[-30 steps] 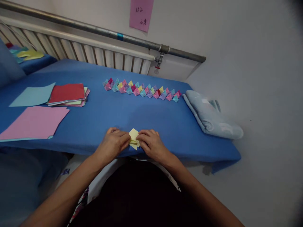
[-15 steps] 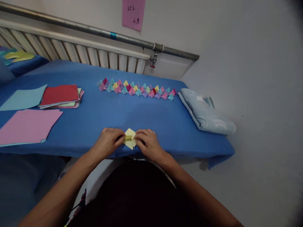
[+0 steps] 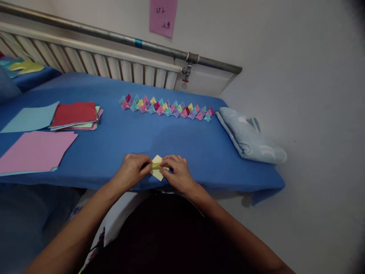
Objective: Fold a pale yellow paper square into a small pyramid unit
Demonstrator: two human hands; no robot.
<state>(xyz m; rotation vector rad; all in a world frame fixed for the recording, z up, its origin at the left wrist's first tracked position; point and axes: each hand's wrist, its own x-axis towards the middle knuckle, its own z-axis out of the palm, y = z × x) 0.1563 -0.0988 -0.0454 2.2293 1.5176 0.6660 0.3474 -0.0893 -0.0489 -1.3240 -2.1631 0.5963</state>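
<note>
Yellow origami paper (image 3: 156, 174): folded, approx. diamond-shaped, pale w/ darker yellow strip across middle, nr front edge of blue-covered table (image 3: 137, 133). L hand (image 3: 131, 170) pinches its L side, R hand (image 3: 178, 173) its R. Multicol. folded-paper row (image 3: 168, 108) nr back edge.

The left hand (image 3: 133, 170) and right hand (image 3: 180, 174) hide bits of the yellow paper (image 3: 156, 174). The pink sign (image 3: 163, 18) is cut off on top.

One head-worn view, forward and down from close above the blue cloth (image 3: 128, 135), toward the radiator (image 3: 100, 65)
</note>
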